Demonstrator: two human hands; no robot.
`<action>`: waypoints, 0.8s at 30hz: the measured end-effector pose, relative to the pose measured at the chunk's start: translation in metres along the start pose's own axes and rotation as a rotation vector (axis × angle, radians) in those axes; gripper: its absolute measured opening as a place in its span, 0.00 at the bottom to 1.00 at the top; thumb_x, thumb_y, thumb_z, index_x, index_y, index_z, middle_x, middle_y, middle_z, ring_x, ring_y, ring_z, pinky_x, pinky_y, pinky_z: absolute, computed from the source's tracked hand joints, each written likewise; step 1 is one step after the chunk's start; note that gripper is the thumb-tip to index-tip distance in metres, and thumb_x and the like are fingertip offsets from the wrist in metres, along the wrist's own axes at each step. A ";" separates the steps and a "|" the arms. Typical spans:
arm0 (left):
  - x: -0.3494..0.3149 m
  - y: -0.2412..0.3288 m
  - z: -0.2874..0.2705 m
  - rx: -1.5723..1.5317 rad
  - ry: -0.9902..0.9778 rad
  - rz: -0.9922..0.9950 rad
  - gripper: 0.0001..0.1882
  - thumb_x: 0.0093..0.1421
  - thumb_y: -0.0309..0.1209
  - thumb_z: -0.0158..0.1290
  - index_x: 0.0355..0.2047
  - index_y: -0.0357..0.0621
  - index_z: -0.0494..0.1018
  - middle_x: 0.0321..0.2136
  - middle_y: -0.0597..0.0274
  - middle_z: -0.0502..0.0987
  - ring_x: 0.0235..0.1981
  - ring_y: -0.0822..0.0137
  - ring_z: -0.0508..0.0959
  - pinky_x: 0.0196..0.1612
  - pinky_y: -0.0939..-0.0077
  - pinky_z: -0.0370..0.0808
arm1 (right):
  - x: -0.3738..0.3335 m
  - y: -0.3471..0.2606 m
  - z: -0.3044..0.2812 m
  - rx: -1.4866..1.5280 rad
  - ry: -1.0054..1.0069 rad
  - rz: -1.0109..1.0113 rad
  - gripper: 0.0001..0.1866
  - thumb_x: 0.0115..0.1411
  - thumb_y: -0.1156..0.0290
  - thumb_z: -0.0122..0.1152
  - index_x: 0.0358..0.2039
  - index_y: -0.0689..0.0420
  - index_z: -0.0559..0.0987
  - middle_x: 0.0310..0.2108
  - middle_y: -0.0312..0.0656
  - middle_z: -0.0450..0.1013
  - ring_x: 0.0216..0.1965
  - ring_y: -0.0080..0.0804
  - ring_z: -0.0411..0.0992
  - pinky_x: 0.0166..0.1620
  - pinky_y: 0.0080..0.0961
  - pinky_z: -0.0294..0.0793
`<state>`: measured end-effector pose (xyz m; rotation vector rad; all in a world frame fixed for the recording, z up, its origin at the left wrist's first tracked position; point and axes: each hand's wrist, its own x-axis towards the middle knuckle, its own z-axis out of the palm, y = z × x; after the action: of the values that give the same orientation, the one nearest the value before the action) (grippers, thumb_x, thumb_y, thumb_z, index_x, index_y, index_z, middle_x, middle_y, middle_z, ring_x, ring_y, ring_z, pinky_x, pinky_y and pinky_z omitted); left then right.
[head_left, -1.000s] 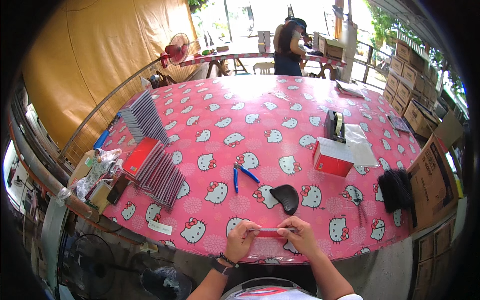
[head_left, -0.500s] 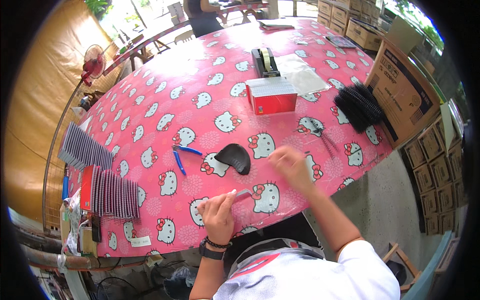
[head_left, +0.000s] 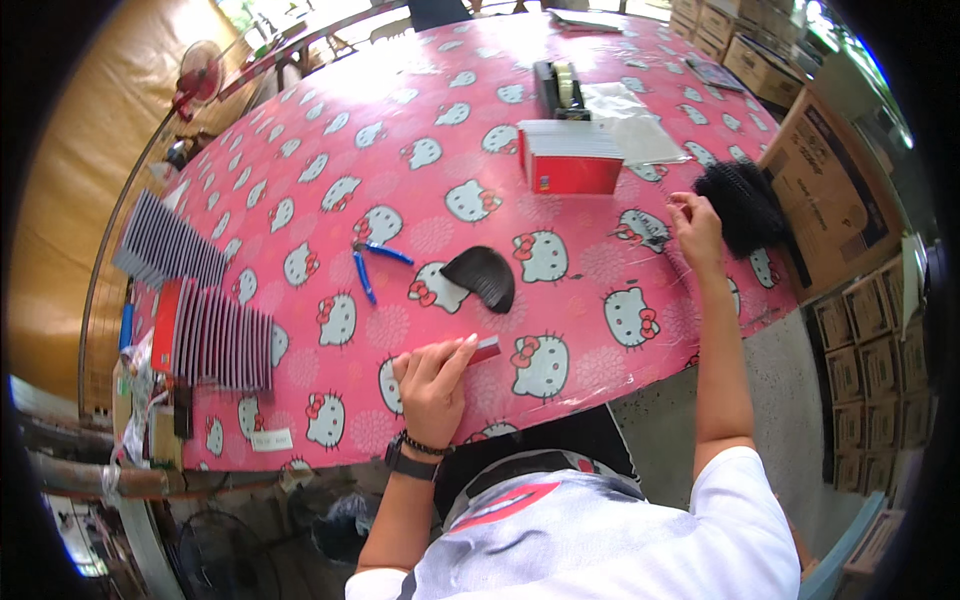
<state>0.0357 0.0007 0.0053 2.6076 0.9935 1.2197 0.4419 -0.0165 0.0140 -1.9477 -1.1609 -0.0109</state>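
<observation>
My left hand [head_left: 432, 388], palm down near the table's front edge, is closed on a narrow flat piece [head_left: 484, 350]. Its grey and dark red end sticks out past my fingers; the rest is hidden under them. To the right, my right hand [head_left: 697, 232] is raised over the table with fingers curled together; whatever may be between them is too small to tell. Close beside it lies a bundle of black bristly strands [head_left: 738, 207]. A black curved pad [head_left: 482, 279] rests on the table ahead of my left hand, with blue-handled pliers [head_left: 369, 268] to its left.
The pink patterned tablecloth [head_left: 330, 262] covers the table. A red box of thin packs [head_left: 570, 165] stands before a tape dispenser [head_left: 560, 92] and clear plastic bags [head_left: 640, 135]. Stacks of thin packs [head_left: 222, 335] stand at left. A cardboard box [head_left: 835, 190] borders the right.
My right hand has moved far and to the right, from near the black pad to beside the bristly bundle. My left hand still grips the narrow piece, which now shows more dark red. The view has shifted.
</observation>
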 end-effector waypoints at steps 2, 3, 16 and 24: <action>0.003 0.000 0.002 0.001 0.007 0.000 0.18 0.49 0.22 0.56 0.42 0.49 0.79 0.32 0.68 0.77 0.34 0.67 0.75 0.41 0.71 0.63 | -0.013 -0.026 -0.002 0.157 -0.085 -0.093 0.11 0.60 0.75 0.54 0.44 0.59 0.77 0.38 0.48 0.72 0.37 0.37 0.74 0.38 0.29 0.74; 0.002 -0.001 0.003 0.006 0.017 -0.029 0.17 0.49 0.23 0.57 0.42 0.49 0.79 0.31 0.68 0.77 0.34 0.68 0.75 0.40 0.71 0.63 | -0.028 -0.046 0.009 0.338 -0.188 -0.131 0.13 0.61 0.77 0.51 0.46 0.59 0.76 0.39 0.49 0.72 0.37 0.37 0.73 0.38 0.30 0.74; 0.007 0.004 0.002 -0.032 0.035 -0.125 0.09 0.51 0.30 0.61 0.34 0.49 0.79 0.29 0.67 0.76 0.33 0.67 0.74 0.40 0.71 0.63 | -0.103 -0.139 0.049 0.595 -0.745 -0.368 0.10 0.53 0.82 0.61 0.37 0.60 0.78 0.33 0.41 0.74 0.32 0.30 0.74 0.36 0.25 0.74; 0.006 0.006 0.002 -0.033 0.037 -0.135 0.08 0.50 0.31 0.61 0.32 0.48 0.78 0.29 0.67 0.76 0.34 0.65 0.74 0.40 0.70 0.63 | -0.094 -0.129 0.056 0.553 -0.850 -0.540 0.09 0.57 0.78 0.59 0.39 0.59 0.78 0.32 0.40 0.74 0.32 0.26 0.73 0.35 0.23 0.72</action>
<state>0.0429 -0.0004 0.0100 2.4572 1.1258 1.2447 0.2734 -0.0202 0.0249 -1.0921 -1.9476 0.8267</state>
